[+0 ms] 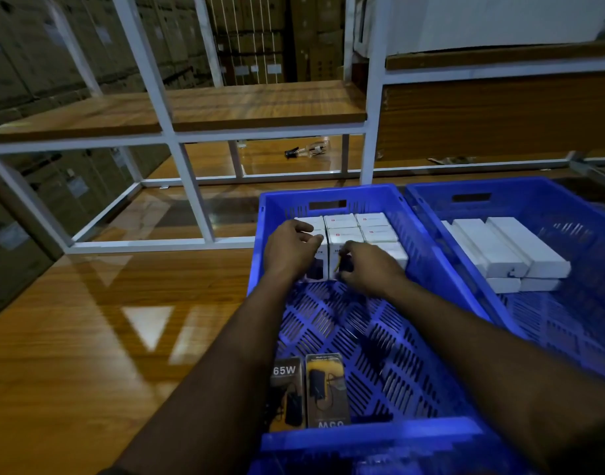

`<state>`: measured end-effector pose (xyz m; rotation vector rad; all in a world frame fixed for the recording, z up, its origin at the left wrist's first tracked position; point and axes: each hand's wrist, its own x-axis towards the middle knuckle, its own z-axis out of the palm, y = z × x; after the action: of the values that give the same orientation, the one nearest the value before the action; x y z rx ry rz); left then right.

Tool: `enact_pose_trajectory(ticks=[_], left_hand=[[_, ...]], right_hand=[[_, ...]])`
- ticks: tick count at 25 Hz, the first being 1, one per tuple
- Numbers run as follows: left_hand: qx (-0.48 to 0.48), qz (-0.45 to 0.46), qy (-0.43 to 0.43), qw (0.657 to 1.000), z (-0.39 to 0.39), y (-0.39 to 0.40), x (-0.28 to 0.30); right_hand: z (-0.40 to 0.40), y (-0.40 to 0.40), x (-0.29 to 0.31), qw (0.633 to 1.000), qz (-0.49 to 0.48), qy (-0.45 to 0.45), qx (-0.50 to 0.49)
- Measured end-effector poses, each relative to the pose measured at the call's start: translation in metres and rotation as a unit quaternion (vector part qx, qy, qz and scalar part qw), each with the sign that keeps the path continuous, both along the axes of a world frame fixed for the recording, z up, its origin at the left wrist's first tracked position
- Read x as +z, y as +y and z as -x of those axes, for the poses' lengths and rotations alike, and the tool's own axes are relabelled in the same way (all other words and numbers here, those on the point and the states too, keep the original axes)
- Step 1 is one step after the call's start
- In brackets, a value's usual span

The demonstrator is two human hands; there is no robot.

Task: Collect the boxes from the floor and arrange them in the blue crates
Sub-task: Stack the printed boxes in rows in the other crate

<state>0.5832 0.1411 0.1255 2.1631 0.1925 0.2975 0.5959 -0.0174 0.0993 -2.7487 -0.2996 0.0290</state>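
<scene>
Two blue crates stand side by side on the wooden floor, in front of a white rack [188, 186]. Step in hand, by judgement: seating white boxes [357, 228] into the block at the far end of the near crate [427, 255]. Left hand [289, 252] rests on the front-left box, fingers curled over its top edge. Right hand [366, 267] has its grip pinched on the front face of the middle box. Next move likely calls for pressing both boxes flush with the row behind, then reaching for more stock.

Near crate: white boxes in about three rows at the far end; two dark boxes [307, 392] upright at the near wall, one marked 65W; mesh bottom bare between. Far crate [534, 190]: longer white boxes [510, 252] stacked in two layers, leaning. No boxes seen loose on the floor
</scene>
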Motion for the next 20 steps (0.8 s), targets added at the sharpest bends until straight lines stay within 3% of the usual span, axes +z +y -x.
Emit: enact_pose_trajectory(ticks=[3, 8, 14, 17, 20], left_hand=[[0.014, -0.009, -0.012, 1.000, 0.004, 0.000, 0.002], [0.006, -0.051, 0.013, 0.999, 0.010, 0.008, 0.007], [0.008, -0.107, 0.013, 0.994, 0.016, 0.008, -0.007], [-0.013, -0.112, 0.029, 0.993, 0.017, 0.003, -0.013], [-0.019, -0.117, 0.036, 0.992, 0.018, 0.003, -0.013]], right_hand=[[0.019, 0.013, 0.005, 0.981, -0.037, 0.157, 0.112], [0.052, 0.031, -0.001, 0.895, 0.040, 0.331, 0.297], [0.063, 0.045, -0.014, 0.878, 0.062, 0.418, 0.227], [0.062, 0.046, -0.016, 0.886, 0.115, 0.371, 0.252], [0.056, 0.040, -0.013, 0.901, 0.097, 0.358, 0.223]])
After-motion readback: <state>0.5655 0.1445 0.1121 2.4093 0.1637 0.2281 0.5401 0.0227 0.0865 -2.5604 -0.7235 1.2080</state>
